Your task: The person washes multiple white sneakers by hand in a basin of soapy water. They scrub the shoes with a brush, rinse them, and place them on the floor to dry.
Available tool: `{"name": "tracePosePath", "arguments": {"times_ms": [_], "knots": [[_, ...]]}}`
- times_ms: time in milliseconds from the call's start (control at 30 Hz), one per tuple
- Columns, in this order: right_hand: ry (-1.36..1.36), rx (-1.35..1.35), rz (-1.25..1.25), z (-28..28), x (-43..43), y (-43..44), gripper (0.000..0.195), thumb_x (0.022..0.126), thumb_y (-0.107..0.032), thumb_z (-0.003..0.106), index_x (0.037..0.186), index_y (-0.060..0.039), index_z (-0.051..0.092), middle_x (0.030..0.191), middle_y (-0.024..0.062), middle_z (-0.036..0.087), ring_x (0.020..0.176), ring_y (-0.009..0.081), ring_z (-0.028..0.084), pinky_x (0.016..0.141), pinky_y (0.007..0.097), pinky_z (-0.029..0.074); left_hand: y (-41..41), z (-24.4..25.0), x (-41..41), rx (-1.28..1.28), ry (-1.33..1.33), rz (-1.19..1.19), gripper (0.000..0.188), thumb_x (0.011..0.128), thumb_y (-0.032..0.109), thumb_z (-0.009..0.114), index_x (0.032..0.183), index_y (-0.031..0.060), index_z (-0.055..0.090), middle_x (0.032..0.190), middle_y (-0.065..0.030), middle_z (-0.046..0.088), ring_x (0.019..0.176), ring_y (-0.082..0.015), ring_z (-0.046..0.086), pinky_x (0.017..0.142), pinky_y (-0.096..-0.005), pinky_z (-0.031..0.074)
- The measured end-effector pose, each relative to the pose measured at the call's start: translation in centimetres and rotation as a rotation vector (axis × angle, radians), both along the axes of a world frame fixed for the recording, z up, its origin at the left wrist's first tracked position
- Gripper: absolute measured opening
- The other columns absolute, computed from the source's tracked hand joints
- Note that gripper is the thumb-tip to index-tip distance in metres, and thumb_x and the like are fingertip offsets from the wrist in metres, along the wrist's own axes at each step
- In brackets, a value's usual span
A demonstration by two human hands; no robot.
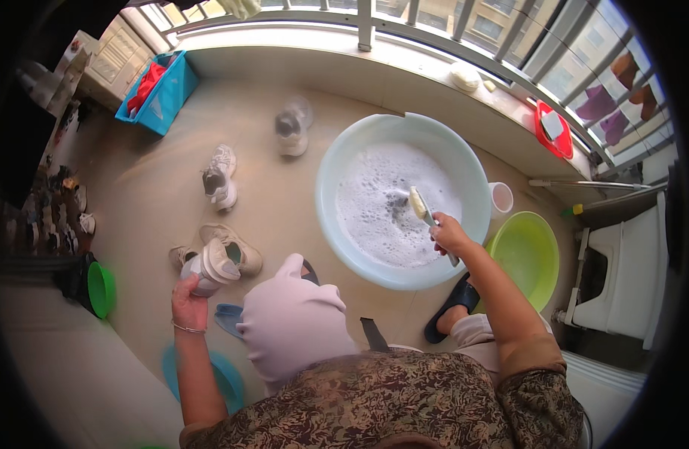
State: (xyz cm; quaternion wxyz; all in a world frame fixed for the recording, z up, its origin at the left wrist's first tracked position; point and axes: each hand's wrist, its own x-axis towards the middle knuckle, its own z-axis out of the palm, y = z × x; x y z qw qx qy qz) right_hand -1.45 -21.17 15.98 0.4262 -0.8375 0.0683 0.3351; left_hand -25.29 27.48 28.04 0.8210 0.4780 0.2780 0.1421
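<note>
A white and grey shoe (212, 269) is gripped in my left hand (190, 303), above the floor at the left. My right hand (450, 234) is closed around the handle of a scrub brush (418, 203), whose pale bristled head is over the suds in a large light blue basin (329, 224). Beyond the held shoe, a beige shoe (249, 252) rests on the floor, with part of another beside it. A white sneaker (221, 177) and a second white pair, stacked or overlapping (293, 128), stand farther off.
A green basin (527, 258) and a white cup (500, 200) stand right of the large basin. A turquoise basin (226, 379) is beside my left forearm. A blue crate (168, 104) sits at the far left. A red basket (563, 140) rests on the ledge.
</note>
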Motion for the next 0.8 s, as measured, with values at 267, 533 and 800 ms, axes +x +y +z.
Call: {"name": "tracePosePath", "arguments": {"times_ms": [267, 533, 800], "knots": [[0.178, 0.553, -0.512, 4.6, -1.5, 0.2, 0.046, 0.094, -0.021, 0.050, 0.139, -0.0143, 0.041, 0.079, 0.0039, 0.052, 0.053, 0.0090, 0.038, 0.042, 0.0242, 0.033, -10.3, 3.2, 18.1, -0.038, 0.255, -0.951, 0.043, 0.086, 0.013, 0.061, 0.123, -0.0037, 0.048, 0.113, -0.0113, 0.060, 0.102, -0.0226, 0.061, 0.090, -0.0363, 0.049], [0.160, 0.309, -0.272, 7.1, -5.2, -0.5, 0.040, 0.094, -0.021, 0.048, 0.133, -0.0144, 0.050, 0.064, 0.0009, 0.047, 0.053, 0.0104, 0.043, 0.044, 0.0286, 0.038, -24.1, -14.8, 20.3, 0.433, 0.380, -1.025, 0.048, 0.073, 0.017, 0.074, 0.113, -0.0054, 0.059, 0.107, -0.0147, 0.064, 0.092, -0.0221, 0.063, 0.081, -0.0335, 0.050], [-0.329, -0.228, 0.450, 0.5, -10.9, -0.6, 0.052, 0.087, -0.012, 0.050, 0.138, -0.0157, 0.042, 0.079, 0.0205, 0.063, 0.075, 0.0373, 0.062, 0.065, 0.0437, 0.049, -26.3, -23.9, 16.7, 0.434, 0.454, -0.996, 0.044, 0.074, 0.029, 0.072, 0.102, -0.0046, 0.065, 0.095, -0.0140, 0.068, 0.084, -0.0207, 0.064, 0.075, -0.0321, 0.050]]}}
